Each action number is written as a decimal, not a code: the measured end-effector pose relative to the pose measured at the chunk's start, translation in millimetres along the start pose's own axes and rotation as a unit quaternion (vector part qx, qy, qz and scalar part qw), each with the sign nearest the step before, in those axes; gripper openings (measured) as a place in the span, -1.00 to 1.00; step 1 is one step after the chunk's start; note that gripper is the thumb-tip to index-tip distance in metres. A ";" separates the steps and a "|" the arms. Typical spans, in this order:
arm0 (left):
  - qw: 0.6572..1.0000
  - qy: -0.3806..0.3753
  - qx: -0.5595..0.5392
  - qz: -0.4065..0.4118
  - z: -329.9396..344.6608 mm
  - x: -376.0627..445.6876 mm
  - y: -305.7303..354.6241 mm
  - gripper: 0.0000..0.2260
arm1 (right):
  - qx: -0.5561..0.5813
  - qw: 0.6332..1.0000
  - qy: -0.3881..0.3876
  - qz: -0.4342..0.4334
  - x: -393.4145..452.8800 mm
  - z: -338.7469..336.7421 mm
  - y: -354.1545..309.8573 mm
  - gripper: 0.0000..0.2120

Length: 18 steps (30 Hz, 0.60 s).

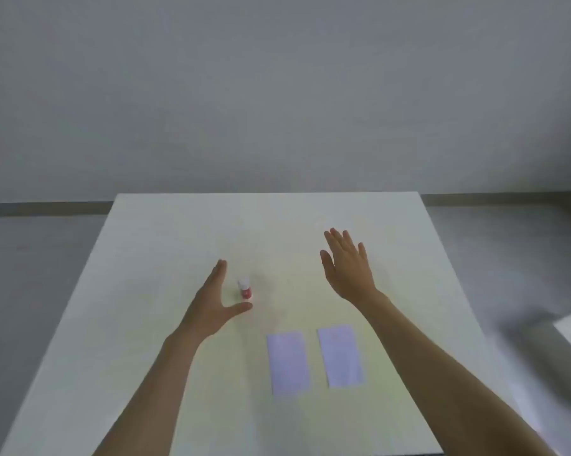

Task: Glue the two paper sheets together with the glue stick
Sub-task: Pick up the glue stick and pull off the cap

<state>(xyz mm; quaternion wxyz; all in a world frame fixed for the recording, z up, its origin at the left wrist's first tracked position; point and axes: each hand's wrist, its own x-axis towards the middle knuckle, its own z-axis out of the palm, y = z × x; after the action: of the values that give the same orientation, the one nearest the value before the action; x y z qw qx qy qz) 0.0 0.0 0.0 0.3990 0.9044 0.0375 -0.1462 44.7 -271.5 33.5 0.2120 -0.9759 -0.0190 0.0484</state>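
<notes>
Your left hand was spread wide, thumb and fingers flanking the glue stick without clearly touching it; the glue stick stood upright on the white surface, red body under a white cap; nearer you lay the left paper sheet and the right paper sheet, flat, side by side, apart; your right hand hovered with fingers extended, holding nothing, beyond the sheets.

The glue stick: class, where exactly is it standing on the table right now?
In the head view, the glue stick stands upright on the white table, left of centre, inside the open left hand and beyond the two paper sheets.
</notes>
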 end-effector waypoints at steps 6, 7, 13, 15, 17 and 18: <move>0.994 0.065 -0.089 0.027 45.3 22.9 -32.1 -0.57 | 0.019 0.997 0.073 -0.015 18.8 42.0 33.3 -0.54; 0.992 0.080 -0.091 0.039 53.3 25.1 -35.2 -0.72 | 0.028 0.996 0.085 -0.020 18.3 46.9 37.4 -0.55; 0.973 0.191 -0.112 0.061 80.5 17.8 -31.1 -0.90 | 0.067 0.985 0.143 -0.066 -3.5 61.1 50.2 -0.56; 0.966 0.215 -0.129 0.070 87.1 6.2 -27.0 -0.89 | 0.075 0.982 0.151 -0.085 -17.4 61.0 48.7 -0.58; 0.956 0.241 -0.137 0.093 93.9 -7.0 -20.9 -0.94 | 0.084 0.977 0.155 -0.119 -29.7 58.9 44.2 -0.61; 0.953 0.247 -0.139 0.103 96.6 -13.6 -17.9 -0.96 | 0.090 0.974 0.156 -0.136 -35.6 57.9 40.3 -0.62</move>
<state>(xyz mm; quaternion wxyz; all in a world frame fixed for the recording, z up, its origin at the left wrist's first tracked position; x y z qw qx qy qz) -39.0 -58.0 -70.5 0.5123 0.8466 0.0618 0.1305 4.1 -286.3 -32.6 0.3041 -0.9365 -0.1143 -0.1319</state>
